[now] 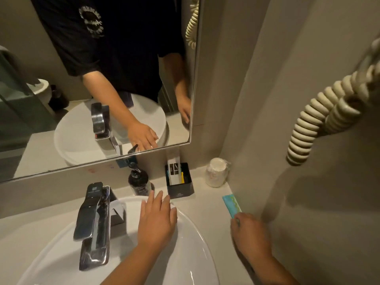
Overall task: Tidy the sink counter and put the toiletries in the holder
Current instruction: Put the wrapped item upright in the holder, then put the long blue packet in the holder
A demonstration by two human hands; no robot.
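1. Head view: the left hand (157,219) lies flat and open, fingers spread, on the white basin rim (193,225), holding nothing.
2. Right hand (249,233) pinches the near end of a teal sachet (231,204) lying on the bench (205,204) beside the wall.
3. Black holder (180,187) stands behind the basin, packets upright inside, next to a dark pump bottle (138,181).
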